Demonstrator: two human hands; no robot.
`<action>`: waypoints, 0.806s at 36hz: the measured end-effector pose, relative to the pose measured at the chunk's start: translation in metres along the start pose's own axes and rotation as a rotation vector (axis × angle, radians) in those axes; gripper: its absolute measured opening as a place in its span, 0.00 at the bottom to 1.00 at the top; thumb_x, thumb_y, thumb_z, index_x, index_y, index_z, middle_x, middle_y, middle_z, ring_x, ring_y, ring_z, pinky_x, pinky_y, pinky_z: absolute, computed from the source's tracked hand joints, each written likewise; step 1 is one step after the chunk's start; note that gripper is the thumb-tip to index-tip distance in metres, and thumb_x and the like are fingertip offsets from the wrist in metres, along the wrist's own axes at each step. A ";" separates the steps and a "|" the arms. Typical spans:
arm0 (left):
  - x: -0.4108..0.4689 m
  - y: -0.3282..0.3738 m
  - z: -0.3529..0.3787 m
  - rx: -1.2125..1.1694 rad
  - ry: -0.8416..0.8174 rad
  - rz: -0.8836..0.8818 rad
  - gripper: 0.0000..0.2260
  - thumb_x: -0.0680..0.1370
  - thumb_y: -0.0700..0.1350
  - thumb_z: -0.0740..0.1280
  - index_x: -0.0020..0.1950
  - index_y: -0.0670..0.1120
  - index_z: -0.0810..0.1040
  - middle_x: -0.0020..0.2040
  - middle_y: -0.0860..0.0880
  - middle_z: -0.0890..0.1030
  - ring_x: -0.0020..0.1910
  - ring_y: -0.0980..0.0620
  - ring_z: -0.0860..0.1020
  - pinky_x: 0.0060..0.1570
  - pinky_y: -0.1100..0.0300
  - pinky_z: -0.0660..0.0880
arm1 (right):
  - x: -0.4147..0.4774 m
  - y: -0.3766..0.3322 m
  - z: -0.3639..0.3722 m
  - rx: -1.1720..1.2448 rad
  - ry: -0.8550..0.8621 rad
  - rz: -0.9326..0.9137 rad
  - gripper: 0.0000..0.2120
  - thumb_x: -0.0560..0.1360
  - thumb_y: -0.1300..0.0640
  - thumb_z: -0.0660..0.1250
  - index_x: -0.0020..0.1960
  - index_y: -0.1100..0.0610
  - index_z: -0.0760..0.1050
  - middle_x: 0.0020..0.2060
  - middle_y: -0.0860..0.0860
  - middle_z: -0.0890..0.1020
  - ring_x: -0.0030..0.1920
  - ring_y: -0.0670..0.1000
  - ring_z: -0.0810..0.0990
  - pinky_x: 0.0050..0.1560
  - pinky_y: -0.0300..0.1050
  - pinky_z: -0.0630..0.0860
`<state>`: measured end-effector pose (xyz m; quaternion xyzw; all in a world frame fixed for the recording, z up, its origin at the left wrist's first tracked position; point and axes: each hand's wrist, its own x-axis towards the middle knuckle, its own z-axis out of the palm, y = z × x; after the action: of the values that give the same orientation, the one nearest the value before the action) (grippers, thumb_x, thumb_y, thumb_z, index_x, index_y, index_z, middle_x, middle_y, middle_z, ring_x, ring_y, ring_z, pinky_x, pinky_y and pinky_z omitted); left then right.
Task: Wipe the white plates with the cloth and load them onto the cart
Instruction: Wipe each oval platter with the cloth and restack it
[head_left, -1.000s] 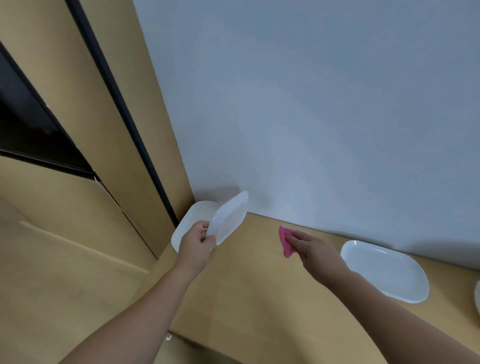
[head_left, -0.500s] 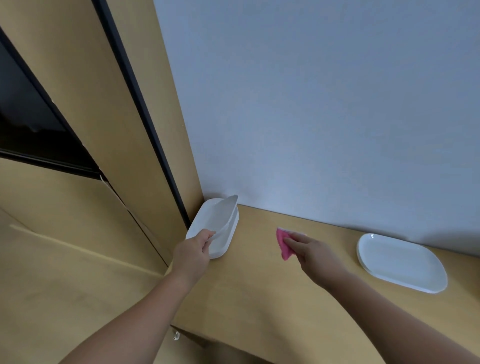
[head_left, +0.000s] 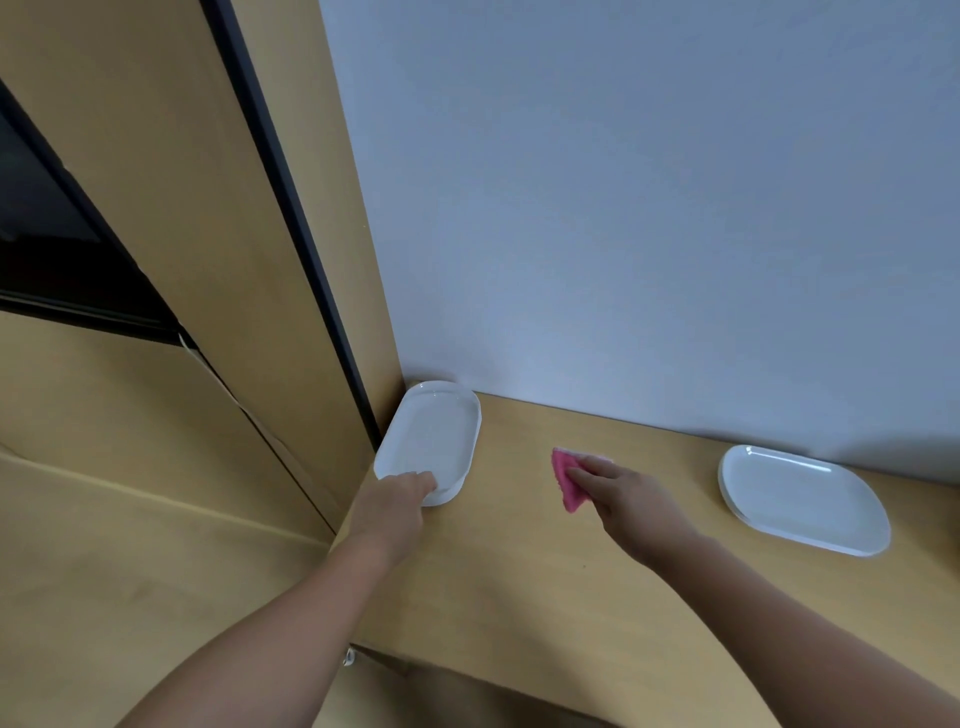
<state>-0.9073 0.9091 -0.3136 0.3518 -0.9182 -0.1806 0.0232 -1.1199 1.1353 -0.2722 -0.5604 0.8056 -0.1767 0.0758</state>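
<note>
At the far left corner of the counter (head_left: 519, 561), close against the wall (head_left: 649, 208) and the wooden panel (head_left: 234, 208), a stack (head_left: 431, 431) of white plates is laid flat. Its near rim is gripped by the left hand (head_left: 395, 506), with the fingers bent together over the top plate's edge and the thumb hidden. To the right, apart from any plate, the pink cloth (head_left: 566, 483) is pinched between the thumb and fingers of the right hand (head_left: 628, 499), low over the counter. Whether it touches the wood cannot be told. Farther right, well apart, the right plates (head_left: 800, 499) are stacked near the wall. No cart is seen. The step in hand is judged to be the handling of the stack's top plate, between one wipe and another. For the next move, a plate must be steadied by its smooth rim, and the cloth must be brought across onto its face.
</note>
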 end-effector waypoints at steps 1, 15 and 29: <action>0.000 -0.001 0.001 -0.004 -0.015 -0.002 0.16 0.76 0.35 0.56 0.55 0.51 0.77 0.48 0.52 0.80 0.47 0.48 0.77 0.45 0.56 0.75 | 0.000 -0.001 0.001 -0.006 -0.014 0.005 0.22 0.77 0.67 0.62 0.67 0.51 0.75 0.70 0.41 0.70 0.63 0.52 0.77 0.53 0.47 0.78; 0.009 -0.007 0.007 0.037 -0.160 -0.022 0.17 0.76 0.34 0.53 0.58 0.47 0.75 0.53 0.48 0.76 0.54 0.47 0.73 0.47 0.57 0.70 | 0.002 -0.003 0.007 -0.044 -0.105 0.066 0.21 0.80 0.63 0.60 0.70 0.50 0.71 0.72 0.42 0.68 0.65 0.53 0.75 0.57 0.48 0.75; 0.021 0.043 0.019 -0.002 -0.144 0.079 0.10 0.79 0.38 0.55 0.52 0.46 0.75 0.50 0.50 0.77 0.53 0.47 0.74 0.46 0.57 0.71 | -0.022 0.021 -0.006 0.022 -0.065 0.107 0.20 0.79 0.65 0.59 0.68 0.52 0.74 0.71 0.41 0.68 0.66 0.51 0.74 0.59 0.47 0.74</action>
<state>-0.9542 0.9308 -0.3180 0.3014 -0.9305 -0.2051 -0.0353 -1.1322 1.1630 -0.2757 -0.5208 0.8296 -0.1632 0.1175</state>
